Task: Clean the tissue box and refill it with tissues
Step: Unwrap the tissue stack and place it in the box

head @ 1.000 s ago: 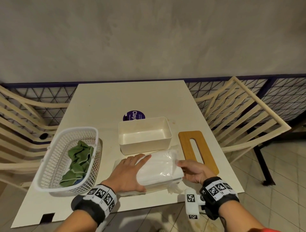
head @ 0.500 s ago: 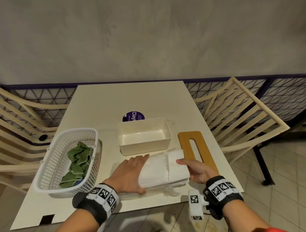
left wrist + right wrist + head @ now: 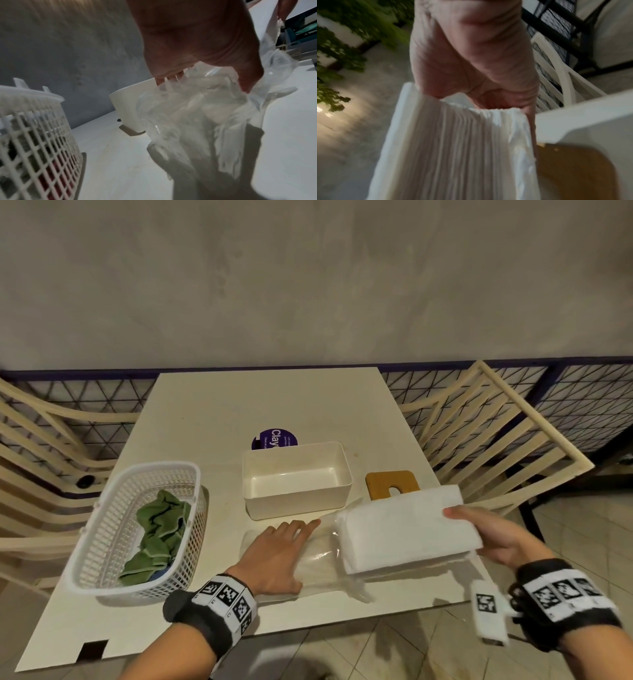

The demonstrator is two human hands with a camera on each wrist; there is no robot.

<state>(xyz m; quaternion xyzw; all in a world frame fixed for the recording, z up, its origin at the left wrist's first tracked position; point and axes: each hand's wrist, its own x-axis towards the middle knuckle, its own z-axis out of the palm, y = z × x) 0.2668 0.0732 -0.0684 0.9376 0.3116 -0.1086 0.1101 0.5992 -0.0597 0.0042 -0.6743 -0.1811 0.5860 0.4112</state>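
Nearest, the empty plastic wrapper (image 3: pixel 318 563) is pressed flat on the desk (image 3: pixel 274 405) by the left hand (image 3: pixel 274 556), fingers straight. Just beside it, the stack of tissues (image 3: pixel 404 529) is clamped at its right end in the grip of the right hand (image 3: pixel 496 539), long axis left to right. Beyond and to the left, the open tissue box (image 3: pixel 296 501) lies parallel, so the right hand is judged better placed; the wooden lid (image 3: pixel 390 482) rests behind the stack.

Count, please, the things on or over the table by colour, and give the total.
White: 3, the basket, the tissue box, the tissue stack
Green: 1, the cloth
Brown: 1, the wooden lid
Purple: 1, the round sticker
Clear: 1, the plastic wrapper
Total: 7
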